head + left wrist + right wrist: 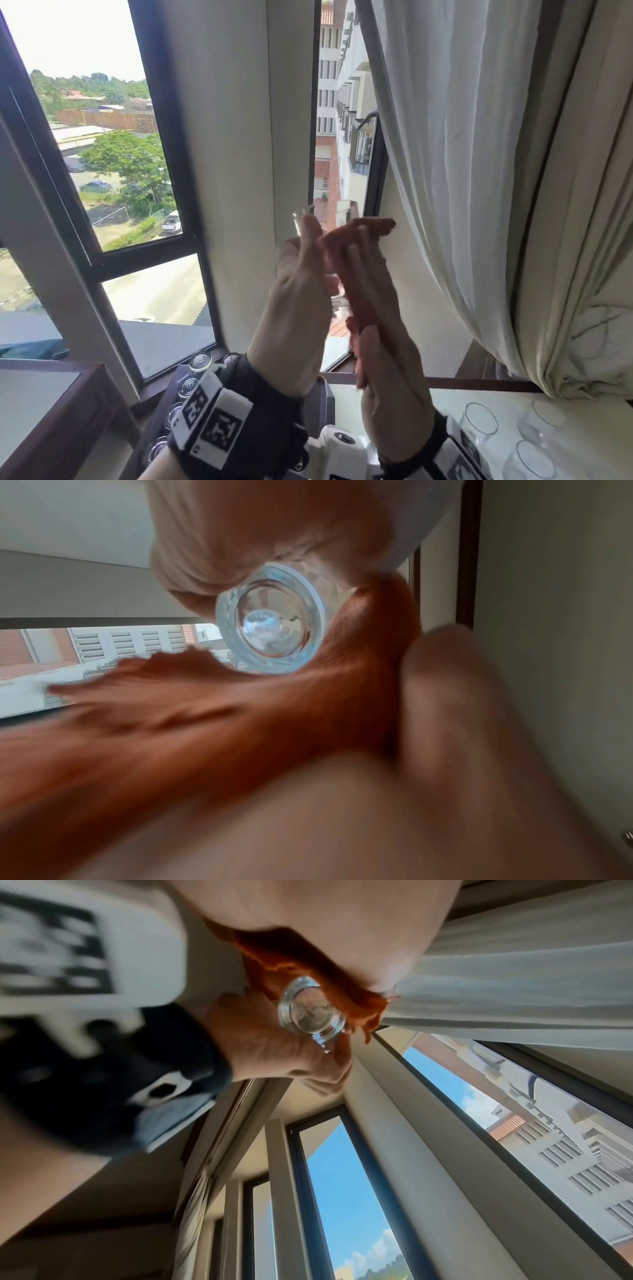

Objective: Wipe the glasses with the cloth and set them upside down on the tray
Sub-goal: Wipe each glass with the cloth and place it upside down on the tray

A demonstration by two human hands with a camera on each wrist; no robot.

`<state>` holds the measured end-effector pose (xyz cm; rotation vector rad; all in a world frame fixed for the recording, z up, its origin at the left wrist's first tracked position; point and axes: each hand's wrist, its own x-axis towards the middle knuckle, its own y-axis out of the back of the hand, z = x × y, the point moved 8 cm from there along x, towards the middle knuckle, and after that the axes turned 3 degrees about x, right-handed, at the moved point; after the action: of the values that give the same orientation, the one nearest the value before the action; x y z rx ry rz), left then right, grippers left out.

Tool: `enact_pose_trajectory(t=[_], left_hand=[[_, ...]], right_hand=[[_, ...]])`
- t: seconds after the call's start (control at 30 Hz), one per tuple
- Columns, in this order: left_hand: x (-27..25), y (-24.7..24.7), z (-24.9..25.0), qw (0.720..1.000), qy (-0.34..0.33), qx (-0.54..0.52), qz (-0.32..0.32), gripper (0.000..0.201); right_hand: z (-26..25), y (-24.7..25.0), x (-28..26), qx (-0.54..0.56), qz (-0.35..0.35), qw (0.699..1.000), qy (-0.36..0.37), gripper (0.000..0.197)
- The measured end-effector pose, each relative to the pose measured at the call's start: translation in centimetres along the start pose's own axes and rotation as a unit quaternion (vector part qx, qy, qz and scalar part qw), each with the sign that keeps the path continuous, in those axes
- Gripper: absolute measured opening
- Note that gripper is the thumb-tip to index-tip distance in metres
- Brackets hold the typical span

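I hold a clear glass (pixel 334 216) up in front of the window, its mouth away from me. My left hand (pixel 301 274) grips it from the left. My right hand (pixel 373 274) holds an orange cloth (pixel 373 226) against the glass's right side, thumb on the cloth. In the left wrist view the thick base of the glass (pixel 270 620) faces the camera, with the cloth (pixel 240 710) wrapped under it. The right wrist view shows the same glass (pixel 310 1010) between the cloth (pixel 291 955) and my left hand (pixel 260 1045). Below, a dark tray (pixel 171 387) carries upturned glasses (pixel 200 361).
Several upright glasses (pixel 479 423) stand on the white tabletop at lower right. A white curtain (pixel 479 171) hangs close on the right. Window panes and a cream pillar (pixel 233 137) are straight ahead. A dark wooden frame (pixel 85 411) stands at lower left.
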<state>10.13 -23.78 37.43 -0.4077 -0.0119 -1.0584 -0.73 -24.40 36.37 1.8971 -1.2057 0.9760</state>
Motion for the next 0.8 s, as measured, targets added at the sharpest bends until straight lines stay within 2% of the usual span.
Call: enact_pose_trajectory(t=[0.07, 0.1, 0.13, 0.17, 0.2, 0.27, 0.3, 0.33, 0.37, 0.4, 0.47, 0.5, 0.53, 0.57, 0.6, 0.67, 0.7, 0.77, 0.8], left_hand=[[0.6, 0.9, 0.8, 0.999, 0.022, -0.035, 0.004, 0.078], [0.8, 1.3, 1.3, 0.999, 0.030, -0.004, 0.013, 0.091], [1.1, 1.5, 1.2, 0.998, 0.040, 0.036, 0.008, 0.112], [1.2, 1.4, 1.1, 0.996, 0.042, 0.074, 0.002, 0.125], [1.2, 1.3, 0.9, 0.994, 0.036, 0.101, -0.007, 0.122], [0.6, 0.7, 0.4, 0.992, 0.027, 0.126, -0.013, 0.104], [0.1, 0.1, 0.0, 0.993, 0.025, 0.116, -0.027, 0.096], [-0.1, -0.2, -0.8, 0.994, 0.021, 0.097, -0.041, 0.088], [-0.5, -0.6, -1.4, 0.995, 0.023, 0.081, -0.051, 0.079], [-0.7, -0.8, -1.9, 0.996, 0.024, 0.065, -0.053, 0.073], [-0.7, -0.9, -2.1, 0.997, 0.025, 0.052, -0.054, 0.072], [-0.6, -0.9, -2.1, 0.996, 0.030, 0.057, -0.058, 0.073], [-0.3, -0.6, -2.1, 0.996, 0.032, 0.068, -0.058, 0.074], [-0.1, -0.4, -1.8, 0.996, 0.029, 0.066, -0.059, 0.073], [0.1, -0.1, -1.4, 0.997, 0.024, 0.052, -0.055, 0.073], [0.5, 0.5, -0.9, 0.998, 0.028, 0.028, -0.040, 0.075], [0.5, 0.7, -0.7, 0.999, 0.025, 0.024, -0.035, 0.074], [0.5, 0.9, -1.0, 0.999, 0.016, 0.028, -0.031, 0.068], [0.3, 0.6, -1.2, 0.999, 0.016, 0.033, -0.038, 0.067]], right_hand=[[-1.0, -1.2, -0.4, 0.107, -0.049, 0.993, -0.004, 0.053], [-1.2, -1.4, -0.8, 0.136, -0.066, 0.988, -0.005, 0.055], [-0.7, -1.3, -1.5, 0.164, -0.075, 0.984, -0.009, 0.053], [0.2, -1.0, -2.2, 0.149, -0.079, 0.985, -0.017, 0.049], [0.8, -0.8, -2.7, 0.117, -0.077, 0.989, -0.040, 0.041], [2.9, -0.5, -2.9, -0.035, -0.080, 0.991, -0.104, 0.023], [3.3, 0.3, -2.2, -0.117, -0.054, 0.988, -0.087, 0.021], [3.6, 1.1, -1.4, -0.143, -0.003, 0.988, -0.057, 0.047], [3.4, 2.3, -0.2, -0.204, 0.073, 0.975, -0.042, 0.072], [2.8, 2.5, 0.6, -0.226, 0.085, 0.970, -0.002, 0.074], [1.0, 2.0, 2.2, -0.187, 0.054, 0.980, 0.031, 0.039], [0.3, 1.9, 2.7, -0.109, 0.050, 0.992, 0.038, 0.038], [-0.1, 1.3, 2.9, 0.015, 0.024, 1.000, 0.011, 0.043], [-0.9, 0.7, 2.8, 0.085, -0.003, 0.996, 0.005, 0.048], [-1.5, 0.1, 2.5, 0.109, -0.014, 0.994, 0.004, 0.050], [-0.6, -0.9, 0.0, 0.114, -0.032, 0.993, -0.007, 0.050], [0.9, -0.8, -1.1, 0.120, -0.029, 0.991, -0.051, 0.050], [3.3, -0.3, -2.7, 0.040, -0.033, 0.991, -0.126, 0.065], [4.7, 0.1, -3.0, -0.014, -0.033, 0.986, -0.165, 0.057]])
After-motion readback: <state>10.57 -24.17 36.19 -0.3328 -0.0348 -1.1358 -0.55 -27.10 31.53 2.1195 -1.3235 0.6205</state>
